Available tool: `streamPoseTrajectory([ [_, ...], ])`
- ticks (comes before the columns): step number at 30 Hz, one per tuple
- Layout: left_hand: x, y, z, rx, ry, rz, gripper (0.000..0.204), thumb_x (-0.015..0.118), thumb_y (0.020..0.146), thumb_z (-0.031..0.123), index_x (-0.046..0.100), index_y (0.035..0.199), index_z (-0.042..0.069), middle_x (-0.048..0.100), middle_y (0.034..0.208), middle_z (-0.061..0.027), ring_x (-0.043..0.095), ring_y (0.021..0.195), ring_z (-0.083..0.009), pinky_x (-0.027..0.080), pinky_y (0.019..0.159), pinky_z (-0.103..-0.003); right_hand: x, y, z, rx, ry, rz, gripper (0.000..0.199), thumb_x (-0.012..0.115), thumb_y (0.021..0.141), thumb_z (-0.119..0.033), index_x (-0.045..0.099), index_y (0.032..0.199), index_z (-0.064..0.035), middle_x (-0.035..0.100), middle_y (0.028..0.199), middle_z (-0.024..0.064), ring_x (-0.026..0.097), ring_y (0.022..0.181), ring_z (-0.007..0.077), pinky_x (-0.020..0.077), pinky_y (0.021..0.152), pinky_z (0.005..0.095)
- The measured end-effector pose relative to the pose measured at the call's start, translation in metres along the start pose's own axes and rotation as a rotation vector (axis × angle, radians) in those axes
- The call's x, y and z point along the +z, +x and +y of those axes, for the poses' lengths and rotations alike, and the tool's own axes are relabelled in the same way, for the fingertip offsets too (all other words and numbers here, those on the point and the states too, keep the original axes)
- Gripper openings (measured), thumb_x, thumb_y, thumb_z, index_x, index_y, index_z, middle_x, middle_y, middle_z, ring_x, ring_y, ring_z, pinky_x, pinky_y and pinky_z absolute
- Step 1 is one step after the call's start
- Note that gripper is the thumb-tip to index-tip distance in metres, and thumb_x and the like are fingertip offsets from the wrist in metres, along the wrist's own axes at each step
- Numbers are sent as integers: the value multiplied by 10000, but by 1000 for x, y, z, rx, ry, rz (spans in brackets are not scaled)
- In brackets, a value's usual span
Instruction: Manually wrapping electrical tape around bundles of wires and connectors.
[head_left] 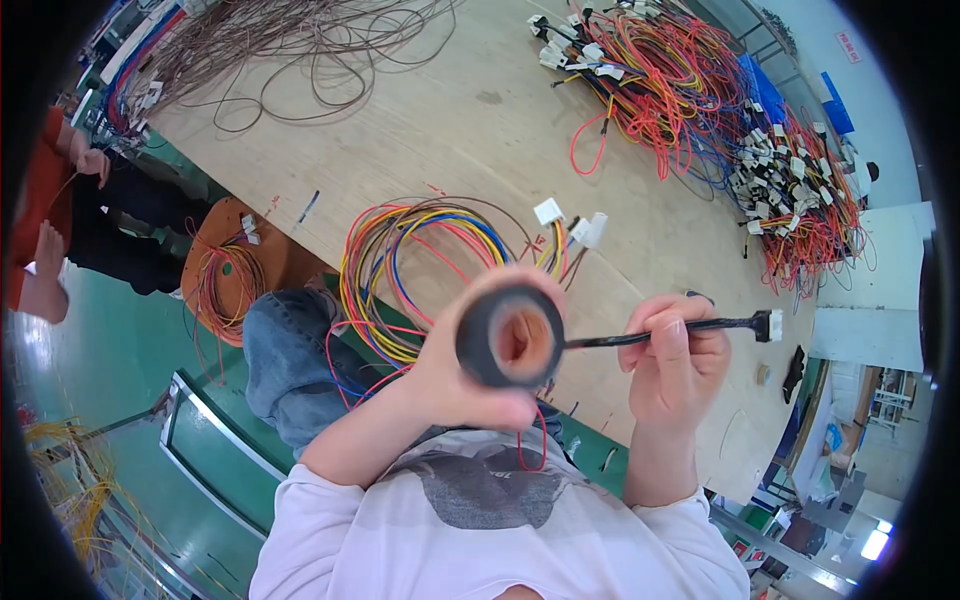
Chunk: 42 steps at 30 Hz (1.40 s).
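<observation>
My left hand [447, 375] is wrapped round a roll of black tape [478, 340], its cardboard core facing up and slightly blurred. A thin black-wrapped cable [597, 342] runs from the roll to my right hand [678, 365]. The right thumb and fingers pinch this cable. Past the fingers, its end carries a connector with a white tag [770, 325]. Left of the roll, a coil of red, yellow, blue and brown wires [385, 285] rests on the table edge and partly over my leg. White connectors [590, 230] lie at the coil's far right.
The wooden table [480, 130] carries a heap of brown wires [300, 50] at far left. Large bundles of coloured wire harnesses [670, 80] lie at far right. Another coil sits on an orange stool [290, 245]. A person in an orange top [40, 210] stands at left.
</observation>
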<state>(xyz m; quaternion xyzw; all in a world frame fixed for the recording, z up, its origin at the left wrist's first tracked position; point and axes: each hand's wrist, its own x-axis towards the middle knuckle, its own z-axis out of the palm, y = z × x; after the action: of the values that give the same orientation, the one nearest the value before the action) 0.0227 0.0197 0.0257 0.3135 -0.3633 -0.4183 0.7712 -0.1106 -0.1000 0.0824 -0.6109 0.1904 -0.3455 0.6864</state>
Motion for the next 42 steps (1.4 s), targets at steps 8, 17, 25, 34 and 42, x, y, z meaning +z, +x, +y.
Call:
streamPoseTrajectory([
  [8,23,-7,-27,-63,450,276,588,735,654,8,370,1111,56,505,828,-53,476,621,-72,416,514,-215,7,-7,-3,-62,-97,-100,93,570,845,-67,525,817,10,588,795,154,532,579,113,441,522,222],
  [17,15,4,-4,-306,-316,267,642,766,641,151,414,1167,41,501,935,-19,512,783,-91,432,665,-203,2,1,-2,14,73,-35,139,534,879,-126,523,829,3,578,782,168,515,533,130,427,475,237],
  [25,5,-4,0,238,482,-140,662,800,580,442,486,1006,45,444,872,-68,468,721,-179,418,641,-319,-1,8,-13,57,48,64,143,551,869,-135,523,801,-12,570,742,155,489,502,123,414,457,230],
  [34,22,17,-6,-278,-29,296,920,688,658,-62,119,1373,49,527,978,-66,588,796,-157,494,703,-246,10,3,-4,7,55,-8,124,527,875,-105,523,823,6,572,780,160,522,539,135,445,480,246],
  [42,21,-4,4,34,207,202,676,793,614,144,392,1146,29,490,978,-84,519,828,-153,442,700,-266,-3,27,-11,92,199,149,152,504,902,-115,548,812,-2,575,729,132,480,495,115,399,446,238],
])
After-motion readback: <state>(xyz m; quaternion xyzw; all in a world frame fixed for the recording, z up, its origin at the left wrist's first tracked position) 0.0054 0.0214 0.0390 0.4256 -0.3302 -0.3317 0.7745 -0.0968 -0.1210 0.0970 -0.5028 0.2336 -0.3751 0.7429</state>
